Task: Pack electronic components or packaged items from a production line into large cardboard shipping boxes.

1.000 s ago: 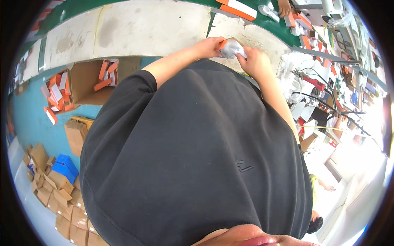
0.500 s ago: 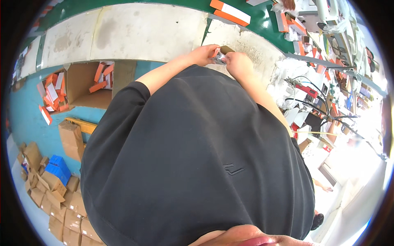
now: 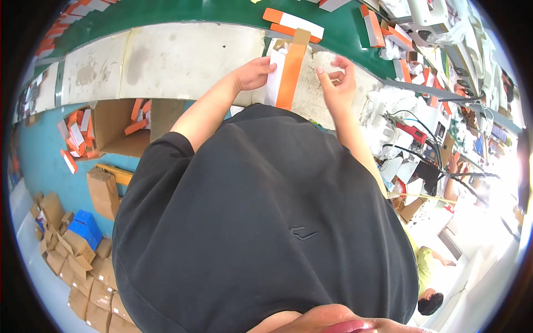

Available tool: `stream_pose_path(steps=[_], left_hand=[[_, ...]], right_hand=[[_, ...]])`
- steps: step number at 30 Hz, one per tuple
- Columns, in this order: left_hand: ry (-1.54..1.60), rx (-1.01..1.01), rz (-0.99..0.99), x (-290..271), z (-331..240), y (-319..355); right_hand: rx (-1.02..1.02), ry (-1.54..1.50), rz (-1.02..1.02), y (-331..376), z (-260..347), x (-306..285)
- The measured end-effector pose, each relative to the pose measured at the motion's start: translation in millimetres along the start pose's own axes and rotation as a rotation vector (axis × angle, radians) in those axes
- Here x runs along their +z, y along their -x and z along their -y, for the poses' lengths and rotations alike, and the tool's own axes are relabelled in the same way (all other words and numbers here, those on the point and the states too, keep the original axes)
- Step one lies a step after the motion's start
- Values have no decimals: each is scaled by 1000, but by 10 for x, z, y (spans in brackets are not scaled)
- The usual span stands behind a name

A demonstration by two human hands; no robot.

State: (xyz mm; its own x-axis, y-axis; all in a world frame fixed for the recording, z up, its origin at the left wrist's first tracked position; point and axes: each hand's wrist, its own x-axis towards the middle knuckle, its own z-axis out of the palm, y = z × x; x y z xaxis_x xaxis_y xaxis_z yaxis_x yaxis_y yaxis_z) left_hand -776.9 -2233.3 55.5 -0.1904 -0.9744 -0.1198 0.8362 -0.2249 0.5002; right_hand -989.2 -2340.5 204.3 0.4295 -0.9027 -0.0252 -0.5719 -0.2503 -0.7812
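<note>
Hands flank an orange-and-white flat carton [image 3: 286, 69] over the grey worktop [image 3: 177, 61]: left hand [image 3: 254, 74] pinches its left edge, right hand [image 3: 338, 83] hovers half-curled just right, more orange cartons [image 3: 293, 23] lying beyond it.

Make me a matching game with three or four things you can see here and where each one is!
Things:
1. orange and white carton
2. open cardboard box of cartons
3. blue crate
4. right hand

Places:
A. on the floor at lower left, among small brown boxes
B. held up at the left hand, over the grey bench edge
C. on the blue floor to the person's left, below the bench
D. raised to the right of the carton, fingers curled, not touching it

Pairs: 1-B, 2-C, 3-A, 4-D
</note>
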Motion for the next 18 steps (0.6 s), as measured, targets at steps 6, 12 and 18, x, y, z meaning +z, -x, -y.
stream_pose_path(steps=[6, 12, 18], left_hand=[[-213, -57, -12, 437, 43, -839], [-1243, -30, -694, 632, 251, -1022], [-1451, -358, -802, 262, 302, -61]], right_hand=[[100, -740, 620, -616, -471, -411], [-8, -227, 601, -1511, -652, -674], [-277, 196, -7, -3289, -1474, -455]])
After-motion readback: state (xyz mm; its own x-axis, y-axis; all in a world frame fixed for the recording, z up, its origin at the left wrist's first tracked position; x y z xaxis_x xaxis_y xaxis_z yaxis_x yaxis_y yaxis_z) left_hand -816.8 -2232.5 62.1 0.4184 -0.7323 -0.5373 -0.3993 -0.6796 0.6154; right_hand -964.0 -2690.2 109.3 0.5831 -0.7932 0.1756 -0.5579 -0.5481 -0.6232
